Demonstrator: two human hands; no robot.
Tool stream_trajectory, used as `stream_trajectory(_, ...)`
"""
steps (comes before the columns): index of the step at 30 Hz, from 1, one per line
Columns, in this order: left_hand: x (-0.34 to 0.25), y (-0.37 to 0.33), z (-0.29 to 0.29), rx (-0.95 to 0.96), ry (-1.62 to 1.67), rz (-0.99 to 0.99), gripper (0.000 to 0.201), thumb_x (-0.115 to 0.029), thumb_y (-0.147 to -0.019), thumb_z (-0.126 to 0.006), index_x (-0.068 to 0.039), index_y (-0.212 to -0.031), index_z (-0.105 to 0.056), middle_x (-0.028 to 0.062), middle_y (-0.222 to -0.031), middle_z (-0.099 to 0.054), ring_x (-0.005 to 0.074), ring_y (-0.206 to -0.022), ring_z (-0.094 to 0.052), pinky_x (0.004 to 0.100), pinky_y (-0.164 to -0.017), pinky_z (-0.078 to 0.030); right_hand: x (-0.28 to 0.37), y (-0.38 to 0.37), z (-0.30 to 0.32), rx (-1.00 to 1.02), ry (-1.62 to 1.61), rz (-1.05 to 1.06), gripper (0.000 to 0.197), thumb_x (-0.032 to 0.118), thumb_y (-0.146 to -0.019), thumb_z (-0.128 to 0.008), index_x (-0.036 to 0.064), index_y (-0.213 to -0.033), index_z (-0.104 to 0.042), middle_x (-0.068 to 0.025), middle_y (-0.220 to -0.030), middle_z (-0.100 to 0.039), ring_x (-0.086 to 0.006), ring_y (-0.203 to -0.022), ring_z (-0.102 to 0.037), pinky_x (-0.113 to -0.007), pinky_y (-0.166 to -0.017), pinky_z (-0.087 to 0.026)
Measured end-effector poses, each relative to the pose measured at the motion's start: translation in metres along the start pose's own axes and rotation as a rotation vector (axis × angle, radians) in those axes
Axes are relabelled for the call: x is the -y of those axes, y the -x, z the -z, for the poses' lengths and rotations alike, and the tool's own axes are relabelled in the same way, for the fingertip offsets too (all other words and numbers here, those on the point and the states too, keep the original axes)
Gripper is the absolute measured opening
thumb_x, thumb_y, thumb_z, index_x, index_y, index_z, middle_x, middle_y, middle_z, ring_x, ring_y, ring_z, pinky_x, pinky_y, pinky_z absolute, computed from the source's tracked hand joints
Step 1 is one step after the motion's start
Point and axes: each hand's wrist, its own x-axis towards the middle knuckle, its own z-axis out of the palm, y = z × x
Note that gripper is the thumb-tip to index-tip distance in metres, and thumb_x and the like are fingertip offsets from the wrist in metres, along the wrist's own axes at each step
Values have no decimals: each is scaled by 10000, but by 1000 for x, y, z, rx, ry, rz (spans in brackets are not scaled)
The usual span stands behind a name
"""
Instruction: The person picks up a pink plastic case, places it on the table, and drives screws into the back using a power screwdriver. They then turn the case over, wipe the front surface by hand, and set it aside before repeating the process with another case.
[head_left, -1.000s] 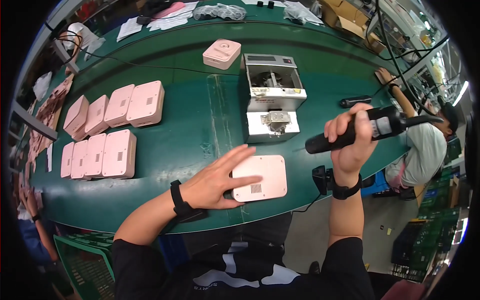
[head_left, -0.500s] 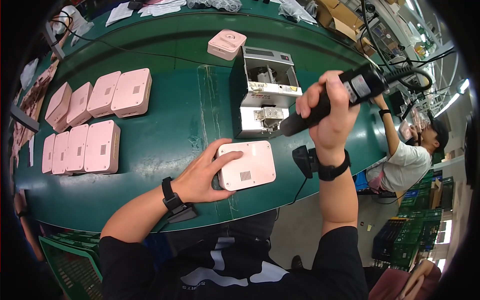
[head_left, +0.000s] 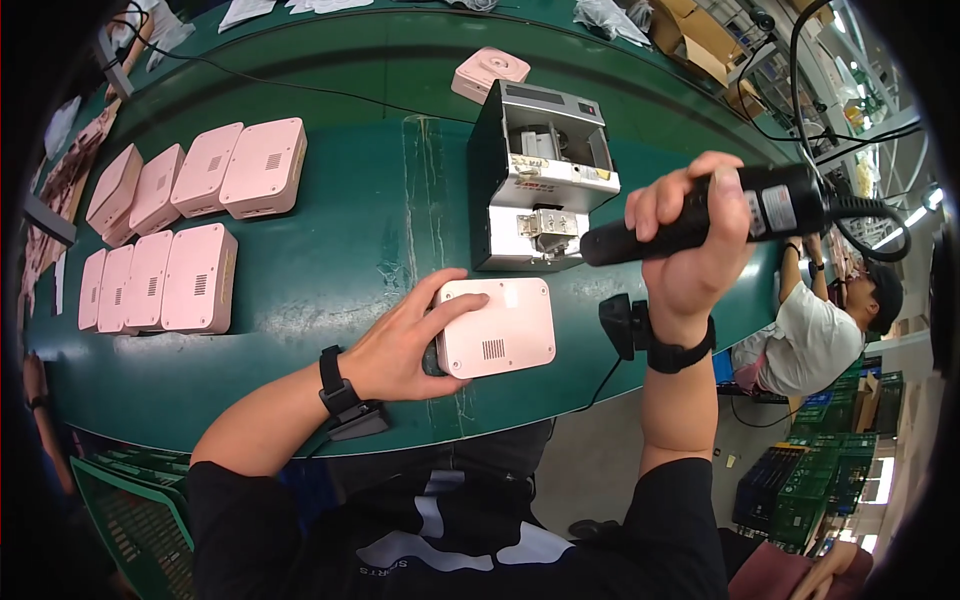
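My left hand grips the left end of a pale pink plastic housing, thumb at the near edge and fingers over the top. The housing rests on the green table with a slotted vent and corner screw holes facing up. In my right hand is a black electric screwdriver, raised and tilted, its cable leading off to the right. The tool's tapered end points left, close to the front of a screw feeder in the view. Whether it touches the feeder I cannot tell.
Two rows of similar pink housings stand on edge at the left. Another pink unit lies behind the feeder. A green crate is at lower left. A co-worker sits at the right side of the table.
My right hand has moved right and swung the screwdriver closer to level. My left hand keeps its hold on the housing. The whole view has shifted slightly.
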Motion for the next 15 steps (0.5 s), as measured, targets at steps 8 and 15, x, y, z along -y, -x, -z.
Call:
stream_trajectory(8,2,1,-2,-13,33,19,840,-167,-629,-842,-115,-1378,-466,216,-1412,-367,393,-1135,-543,425,-952,-488,-8,-15,-10,60,119,-56,251,300,-974,-504,49,-970,-492,-62,-604,-473,-167,-474,-469,-346,-504,-427)
stream_trajectory(15,3,2,-2,-22,27,15,815,-165,-642,-824,-123,-1380,-480,192,-1405,-364,387,-1153,-536,423,-959,-497,2,11,-3,70,63,-117,227,276,-972,-502,49,-978,-490,-64,-595,-478,-166,-464,-464,-351,-505,-433)
